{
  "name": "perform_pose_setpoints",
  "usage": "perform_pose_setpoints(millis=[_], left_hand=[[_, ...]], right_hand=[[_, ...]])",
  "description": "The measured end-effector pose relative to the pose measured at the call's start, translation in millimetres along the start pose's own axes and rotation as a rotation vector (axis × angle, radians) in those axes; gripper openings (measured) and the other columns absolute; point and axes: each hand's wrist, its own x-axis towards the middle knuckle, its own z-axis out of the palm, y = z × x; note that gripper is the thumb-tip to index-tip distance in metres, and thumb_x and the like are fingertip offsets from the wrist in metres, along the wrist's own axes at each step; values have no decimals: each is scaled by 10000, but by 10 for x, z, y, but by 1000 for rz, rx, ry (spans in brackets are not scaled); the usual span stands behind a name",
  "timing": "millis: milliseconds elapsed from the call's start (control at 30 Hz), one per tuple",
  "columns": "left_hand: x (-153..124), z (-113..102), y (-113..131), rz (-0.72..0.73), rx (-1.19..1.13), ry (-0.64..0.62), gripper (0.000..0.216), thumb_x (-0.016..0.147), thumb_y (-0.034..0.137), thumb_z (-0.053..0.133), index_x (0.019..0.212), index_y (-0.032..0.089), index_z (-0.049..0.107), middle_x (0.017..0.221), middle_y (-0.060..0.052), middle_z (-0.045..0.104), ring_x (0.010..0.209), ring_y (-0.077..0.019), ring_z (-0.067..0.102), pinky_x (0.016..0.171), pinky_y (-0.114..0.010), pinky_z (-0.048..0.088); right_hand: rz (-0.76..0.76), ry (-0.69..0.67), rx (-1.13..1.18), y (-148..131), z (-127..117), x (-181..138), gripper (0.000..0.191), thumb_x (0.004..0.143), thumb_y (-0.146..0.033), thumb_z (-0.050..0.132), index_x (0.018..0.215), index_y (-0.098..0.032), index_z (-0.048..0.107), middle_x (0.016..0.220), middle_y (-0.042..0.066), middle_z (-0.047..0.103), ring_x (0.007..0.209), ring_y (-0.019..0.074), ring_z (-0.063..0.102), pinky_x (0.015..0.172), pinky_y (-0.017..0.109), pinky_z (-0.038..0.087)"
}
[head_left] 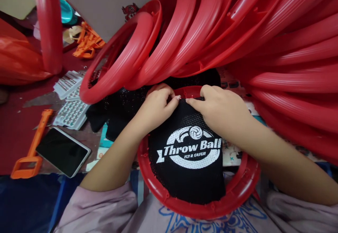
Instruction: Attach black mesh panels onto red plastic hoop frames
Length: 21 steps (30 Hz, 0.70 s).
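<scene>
In front of my body lies a red plastic ring (pixel 200 210), its pegged inner side facing up. Black mesh fabric (pixel 185 183) with a white "Throw Ball" print spans much of the ring, leaving a gap at the lower right. My left hand (pixel 158 108) pinches the fabric's upper edge at the far side of the ring, thumb and finger together. Close beside it, my right hand (pixel 220 104) is closed on the same edge, its fingertip pressing near the pegs. The curled fingers of both hands are partly hidden.
Stacked red rings (pixel 174 32) lean beyond my hands and spread to the right. More black mesh (pixel 113 106) lies under them. At left are a phone (pixel 63 152), an orange handle (pixel 34 145), clear trays of small metal parts (pixel 70 113) and an orange bag (pixel 21 57).
</scene>
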Motion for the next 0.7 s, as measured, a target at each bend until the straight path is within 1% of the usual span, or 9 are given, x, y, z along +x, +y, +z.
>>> perform_pose_setpoints(millis=[67,133,233,300,367,433,467,600,700], left_hand=[[-1,-1,-1,-3,-10,-4,215,896,290,507,708,185,506,781,-33,580,763,-185,544,716,-328,424],[-10,4,-10,6,-2,1,216,899,290,496,709,189,493,792,-35,579,777,-188,548,738,-335,437],[-47,15,-32,56,19,28,174,914,281,469,770,192,508,847,-42,608,827,-196,572,809,-359,462],[-86,17,-42,113,12,56,128,927,278,465,891,187,547,970,-60,647,926,-206,598,889,-386,466],[-126,13,-44,171,8,90,163,936,278,474,1029,179,564,1166,-97,633,1103,-225,581,987,-419,437],[-154,4,-41,232,34,107,210,940,276,485,1101,173,573,1321,-127,565,1253,-246,508,1057,-447,392],[-162,0,-40,268,57,90,222,944,271,485,1118,173,582,1355,-128,547,1296,-257,476,1080,-462,369],[-161,-10,-43,389,146,-76,294,960,255,462,1219,190,587,1356,-101,581,1355,-303,419,1107,-535,322],[-149,-13,-46,381,156,-116,350,962,261,458,1290,186,555,1368,-104,578,1362,-320,411,1102,-554,329]], right_hand=[[-12,-12,63,31,-2,6,384,967,-193,401,1211,-295,680,858,77,565,751,191,515,560,306,204],[-12,-36,191,75,-10,19,416,931,-131,409,1214,-279,677,880,66,596,753,175,534,583,292,285],[18,-68,392,149,-36,42,460,857,-52,426,1207,-208,682,989,75,662,875,177,593,723,282,415],[15,-47,472,195,-56,49,454,839,-46,438,1180,-189,701,1044,71,686,951,185,610,814,291,449],[-13,-1,511,236,-66,48,433,846,-50,442,1129,-203,733,1018,49,703,933,171,621,846,291,462],[-28,32,521,267,-64,45,408,845,-49,458,1055,-217,763,963,31,706,873,153,624,825,277,472],[-26,38,514,278,-59,45,396,838,-46,470,1020,-222,774,935,28,703,843,148,622,804,271,474],[2,27,414,288,-34,62,366,831,-38,483,954,-203,786,927,56,687,816,162,601,779,288,464],[0,21,320,277,-12,82,351,862,-51,462,975,-160,776,957,94,675,821,180,579,771,308,452]])
